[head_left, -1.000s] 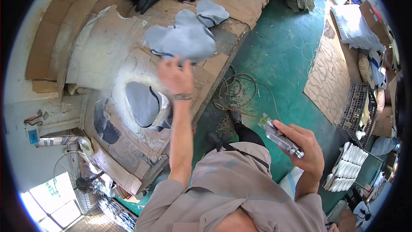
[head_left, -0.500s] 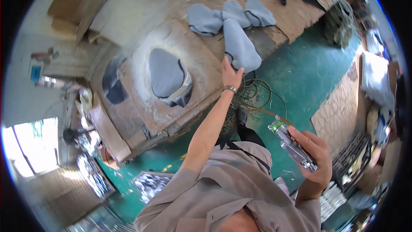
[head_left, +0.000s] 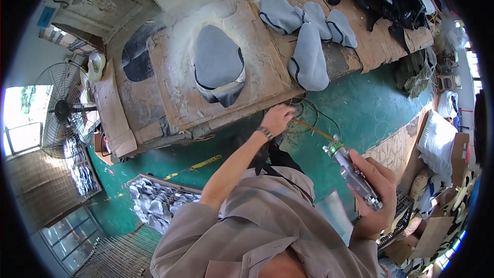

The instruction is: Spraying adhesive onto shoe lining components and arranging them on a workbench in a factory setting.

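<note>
The left hand [head_left: 278, 118] blurs beside the hose [head_left: 315, 129], so I cannot tell whether its fingers pinch it; the right hand [head_left: 382, 180], fingers curled around the spray gun [head_left: 356, 175], partly hides it; cardboard covers the table [head_left: 267, 69]; green floor [head_left: 355, 95] below

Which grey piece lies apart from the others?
The grey piece on the pale-smeared cardboard, lying alone; the other four grey pieces are bunched together to its right.

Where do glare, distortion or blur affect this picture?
Head view, left: the window is mostly washed out; head view, right: bright glare on the white sack; head view, rim: fisheye bending and black corners; head view, centre: left hand slightly soft, metal tool clearer.
</note>
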